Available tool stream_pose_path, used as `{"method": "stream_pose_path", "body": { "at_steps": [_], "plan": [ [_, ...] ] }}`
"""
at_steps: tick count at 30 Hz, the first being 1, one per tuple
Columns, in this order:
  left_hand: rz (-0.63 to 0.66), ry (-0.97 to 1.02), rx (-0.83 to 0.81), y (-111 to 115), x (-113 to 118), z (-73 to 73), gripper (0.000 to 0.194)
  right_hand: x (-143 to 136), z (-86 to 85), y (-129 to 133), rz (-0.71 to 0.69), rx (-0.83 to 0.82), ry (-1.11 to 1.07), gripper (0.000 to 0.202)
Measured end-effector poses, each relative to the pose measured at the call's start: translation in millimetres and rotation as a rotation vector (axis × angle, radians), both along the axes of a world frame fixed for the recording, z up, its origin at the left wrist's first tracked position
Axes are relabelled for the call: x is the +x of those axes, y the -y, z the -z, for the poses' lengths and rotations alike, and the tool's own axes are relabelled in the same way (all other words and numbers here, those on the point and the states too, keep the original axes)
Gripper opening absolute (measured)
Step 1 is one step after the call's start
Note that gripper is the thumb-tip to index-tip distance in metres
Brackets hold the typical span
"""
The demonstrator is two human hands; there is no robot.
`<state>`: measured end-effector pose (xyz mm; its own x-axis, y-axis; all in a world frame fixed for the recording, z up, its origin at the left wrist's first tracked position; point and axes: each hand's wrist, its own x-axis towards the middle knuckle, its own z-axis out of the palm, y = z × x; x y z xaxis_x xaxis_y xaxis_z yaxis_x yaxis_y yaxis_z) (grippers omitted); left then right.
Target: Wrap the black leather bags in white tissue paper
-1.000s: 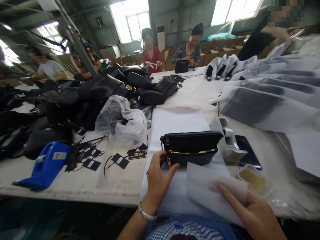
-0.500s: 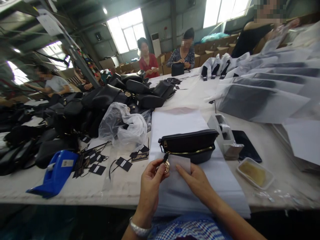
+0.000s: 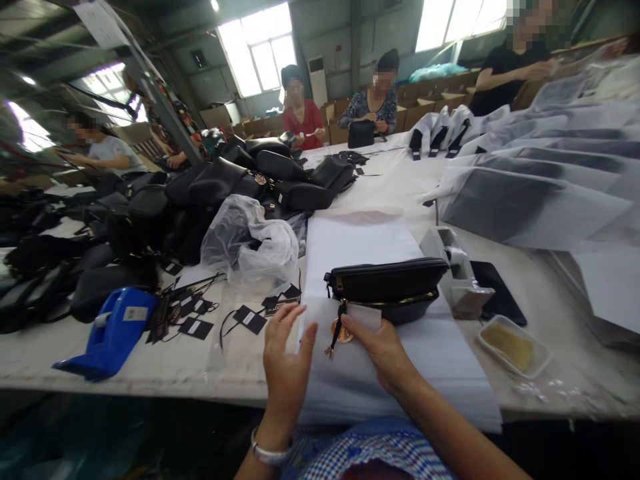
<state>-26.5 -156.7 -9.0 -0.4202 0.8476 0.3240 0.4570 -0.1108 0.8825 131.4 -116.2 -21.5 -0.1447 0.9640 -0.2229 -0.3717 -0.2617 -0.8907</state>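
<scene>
Table left: blue plastic device (image 3: 113, 330) is lying near front edge | Table right: grey tape dispenser (image 3: 473, 292) is standing beside dark flat panel (image 3: 503, 297); clear tub (image 3: 544, 355) is holding yellow pad (image 3: 511, 345) | Rear: person in red (image 3: 304, 121) is handling something white; cardboard boxes (image 3: 447, 99) are standing below window (image 3: 463, 23)

Bright windows (image 3: 257, 50) break the grey-green wall (image 3: 327, 30) along the top of the frame. A pole (image 3: 165, 107) slants down at upper left, near a lit lamp (image 3: 29, 80). Cartons (image 3: 425, 90) line the upper right; a whitish worktop (image 3: 385, 180) spans the middle.
</scene>
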Motion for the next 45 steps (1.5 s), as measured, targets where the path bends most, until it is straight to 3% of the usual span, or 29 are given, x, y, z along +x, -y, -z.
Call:
{"method": "stream_pose_path", "body": {
  "at_steps": [2, 4, 6, 7, 9, 12, 14, 18, 21, 29, 33, 38, 42, 45],
  "plan": [
    [0.066, 0.341, -0.141, -5, -9, -2.3, 0.049, 0, -0.1, 0, -0.01, -0.029, -0.016, 0.044],
    [0.313, 0.715, -0.373, -8, -11, -3.8, 0.056, 0, 0.6, -1, -0.02, -0.039, -0.019, 0.044],
    [0.533, 0.911, -0.506, -10, -5, -4.8, 0.055, 1, 2.7, -1, -0.02, -0.023, 0.029, 0.043],
    [0.573, 0.926, -0.509, -11, -1, -4.9, 0.053, 2, 4.1, -2, -0.013, -0.003, 0.072, 0.043],
    [0.507, 0.846, -0.447, -11, 10, -4.6, 0.048, 3, 7.0, -3, 0.004, 0.067, 0.182, 0.041],
    [0.309, 0.65, -0.41, -9, 22, -3.2, 0.039, 7, 8.5, -4, 0.02, 0.171, 0.313, 0.04],
    [0.261, 0.597, -0.403, -8, 24, -2.9, 0.039, 11, 6.9, -1, -0.009, 0.181, 0.324, 0.042],
    [0.257, 0.598, -0.394, -7, 22, -4.1, 0.037, 24, 4.8, 9, -0.117, 0.004, -0.02, 0.056],
    [0.247, 0.579, -0.386, -7, 21, -2.4, 0.036, 28, 11.0, 16, -0.115, -0.086, -0.188, 0.048],
    [0.225, 0.386, -0.314, -3, 24, 0.1, 0.033, 5, 21.6, 14, -0.019, 0.164, 0.109, 0.037],
    [0.226, 0.282, -0.28, 4, 26, -9.0, 0.032, -5, 19.3, 14, 0.051, 0.186, 0.258, 0.033],
    [0.28, 0.162, -0.214, 12, 33, -12.4, 0.034, -10, 19.6, 16, 0.08, 0.194, 0.269, 0.031],
    [0.246, 0.057, -0.173, 10, 32, -6.3, 0.032, -3, 12.9, 12, -0.006, 0.24, 0.334, 0.03],
    [0.316, 0.064, -0.182, 5, 23, -6.8, 0.032, 6, 3.9, 7, -0.114, 0.319, 0.476, 0.032]
  ]
}}
